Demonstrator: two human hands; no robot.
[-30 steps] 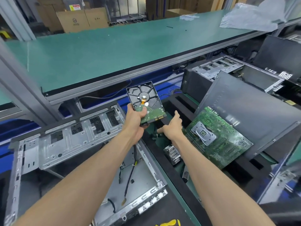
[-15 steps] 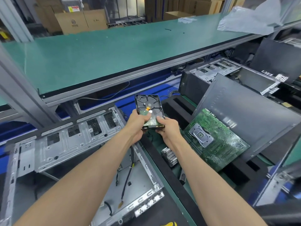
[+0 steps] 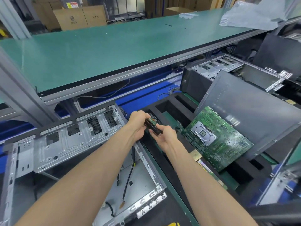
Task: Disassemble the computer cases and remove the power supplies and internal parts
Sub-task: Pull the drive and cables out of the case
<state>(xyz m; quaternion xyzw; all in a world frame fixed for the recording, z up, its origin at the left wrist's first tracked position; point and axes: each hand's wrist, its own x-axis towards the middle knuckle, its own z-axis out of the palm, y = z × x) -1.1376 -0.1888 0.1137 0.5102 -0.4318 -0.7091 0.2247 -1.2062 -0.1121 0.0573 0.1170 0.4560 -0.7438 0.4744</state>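
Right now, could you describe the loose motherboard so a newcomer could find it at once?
Look below the long green shelf, right of both hands. On the black foam tray a green motherboard leans on a dark grey case panel. Only it bears a silver square socket.

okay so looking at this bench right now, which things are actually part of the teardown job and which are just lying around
Part of the job:
hard drive, held by left hand and right hand
open metal case
green motherboard
black foam tray
dark case panel

Lying about:
plastic bag on the green shelf
cardboard boxes
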